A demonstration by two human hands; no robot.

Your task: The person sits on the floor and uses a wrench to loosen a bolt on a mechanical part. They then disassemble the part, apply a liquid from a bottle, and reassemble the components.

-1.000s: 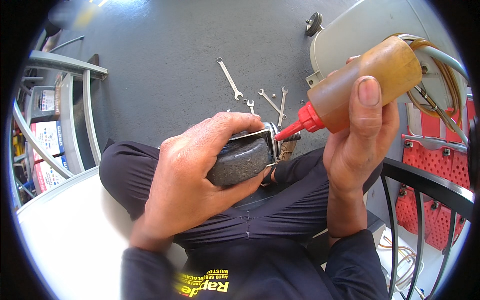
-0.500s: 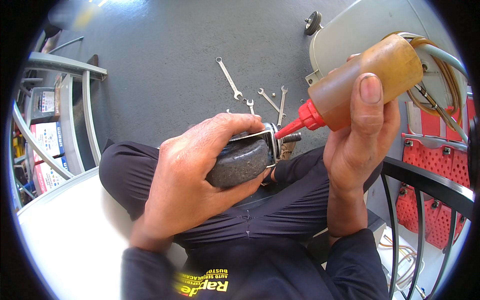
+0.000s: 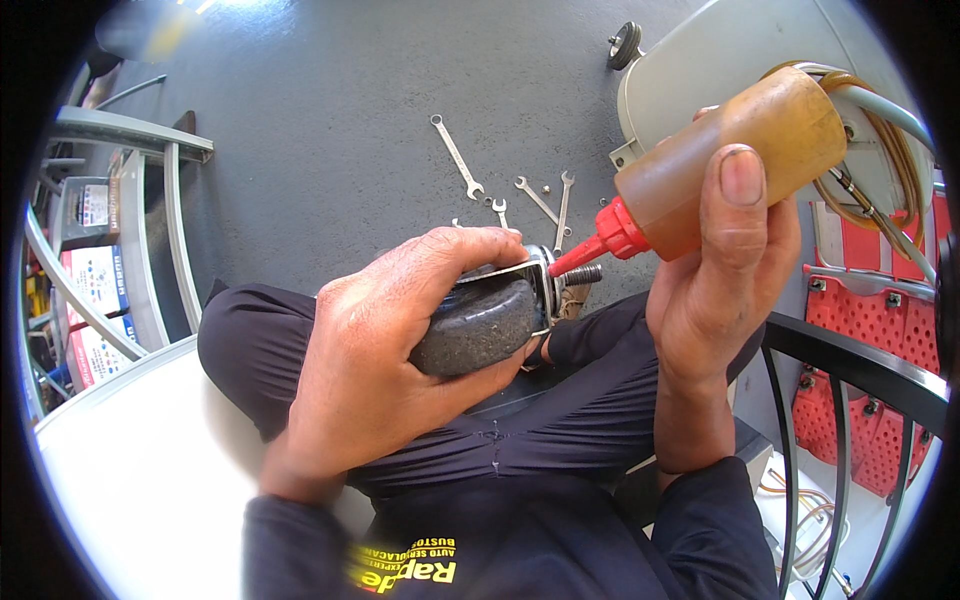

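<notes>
My left hand [image 3: 385, 345] grips a dark grey caster wheel [image 3: 475, 325] in a shiny metal bracket, held over my lap. A threaded bolt [image 3: 580, 275] sticks out of the bracket to the right. My right hand [image 3: 720, 270] holds an amber squeeze bottle [image 3: 725, 165] tilted down to the left. Its red nozzle [image 3: 590, 250] touches the bracket just above the bolt.
Several wrenches [image 3: 458, 157] and small nuts lie on the grey floor [image 3: 330, 110] ahead of my knees. A pale grey machine housing [image 3: 720, 50] with hoses stands at the upper right, with red crates [image 3: 870, 310] and a black metal rail [image 3: 860, 365] on the right. Metal shelving [image 3: 100, 230] is on the left.
</notes>
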